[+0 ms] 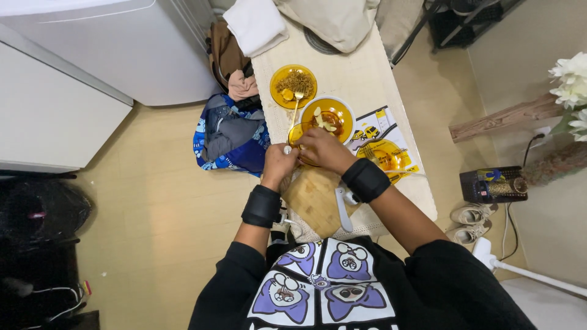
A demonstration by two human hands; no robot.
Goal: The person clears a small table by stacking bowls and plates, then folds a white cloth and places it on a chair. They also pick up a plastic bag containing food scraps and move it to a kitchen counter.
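Observation:
My left hand (279, 164) and my right hand (324, 150) are closed together over a small amber bowl (298, 132) at the near part of a narrow table (367, 73). What the fingers hold is hidden. Under my wrists lies a wooden cutting board (315, 198) with a white-handled knife (343, 211) on it. Beyond my hands stand an amber bowl of pale slices (328, 118) and an amber plate of browned food (293, 84) with a spoon (294, 116) leaning out of it. A further amber bowl (382, 156) sits to the right on a printed paper (379, 125).
Folded cloths (257, 24) and a cushion (333, 18) lie at the table's far end. A blue bag (229, 134) and clothes lie on the floor to the left, beside a white appliance (110, 49). Shoes (471, 215), a small basket (492, 183) and white flowers (572, 76) are at the right.

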